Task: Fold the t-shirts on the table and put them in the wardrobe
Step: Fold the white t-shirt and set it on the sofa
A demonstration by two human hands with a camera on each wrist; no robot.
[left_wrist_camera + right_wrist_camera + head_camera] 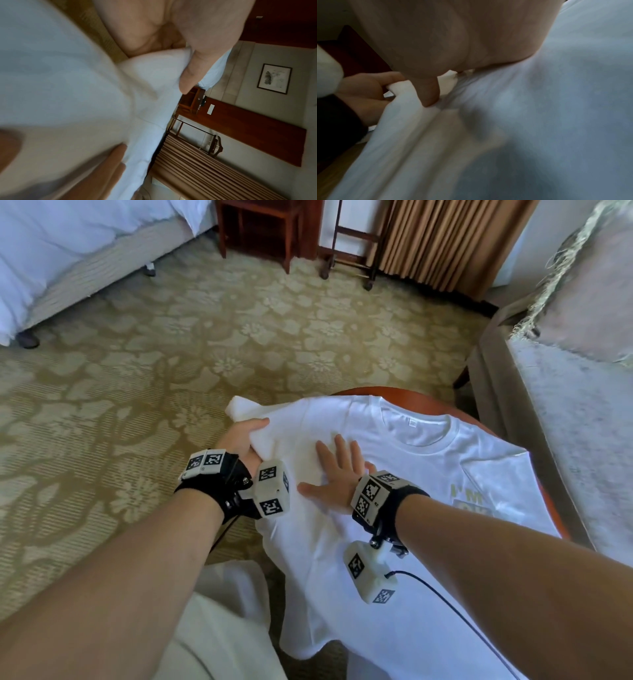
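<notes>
A white t-shirt (pixel 411 491) lies front up on a round reddish wooden table (pixel 394 395), collar towards the far right, its hem hanging over the near edge. My left hand (pixel 243 436) grips the shirt's left sleeve and shoulder, bunching the cloth and lifting it over the body. In the left wrist view the thumb (pixel 193 65) presses on the white fabric (pixel 85 94). My right hand (pixel 337 470) lies flat on the shirt's chest with fingers spread. In the right wrist view its palm (pixel 471 40) rests on the cloth (pixel 556 108) beside my left hand (pixel 366 92).
Patterned carpet (pixel 171 354) spreads to the left. A bed (pixel 51 251) stands at the far left, a wooden nightstand (pixel 260 231), a luggage rack (pixel 349 244) and curtains (pixel 445 241) at the back. An upholstered seat (pixel 565 405) stands right of the table. More white cloth (pixel 222 628) lies by my left forearm.
</notes>
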